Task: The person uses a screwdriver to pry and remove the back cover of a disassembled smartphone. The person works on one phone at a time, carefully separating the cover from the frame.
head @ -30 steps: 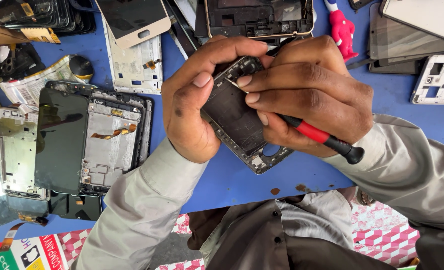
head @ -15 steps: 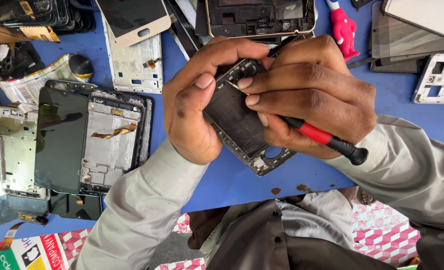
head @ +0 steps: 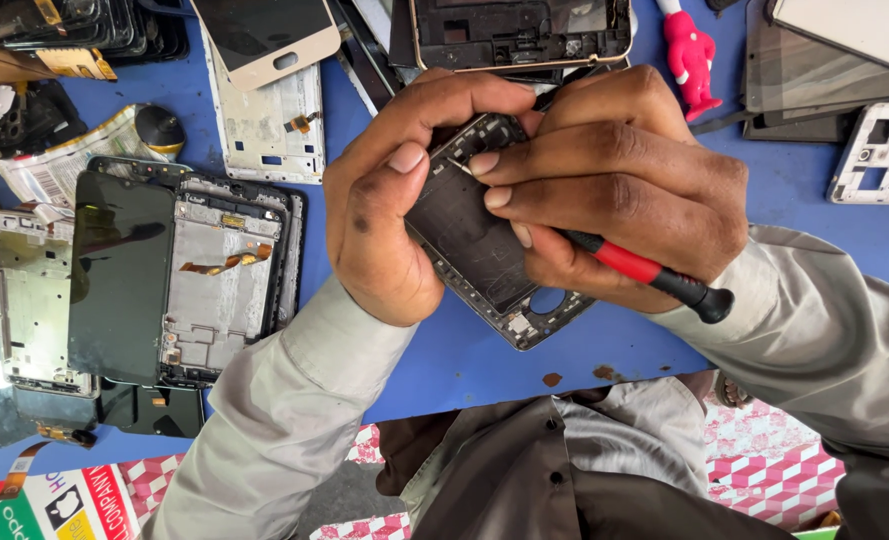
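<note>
**Opened phone held in both hands over a crowded blue counter**

The left hand (head: 389, 215) wraps the opened phone frame (head: 484, 245) from its 9 o'clock side, thumb laid across the upper edge and fingers curled behind, so the frame is clamped edge to edge and tilted, its lower corner pointing toward 5 o'clock. The right hand (head: 619, 190) comes in from 3 o'clock: its fingertips press together on the frame's dark inner face near the top, and the same hand pinches a red-and-black screwdriver (head: 649, 275), whose handle sticks out toward 4 o'clock. The tip is hidden under the fingers, so I cannot tell what it touches.

The frame sits at the centre of the view, lifted just above the blue counter (head: 464, 365). It looks thin, light and stiff, yet fragile: exposed small parts line its rim, so the safer hold seems to be along the long side edges, not the open face or the corner cut-outs. Its smooth dark panel is probably slippery under fingertips.

At 9 o'clock lie a dark screen panel (head: 119, 275) and, touching it, a stripped phone chassis (head: 224, 285) with an orange ribbon cable. At 11 o'clock a white phone frame (head: 269, 125) lies under a pale phone front (head: 264, 35). At 12 o'clock rests another open phone body (head: 519, 30); at 1 o'clock, a small red toy figure (head: 689, 55).
</note>
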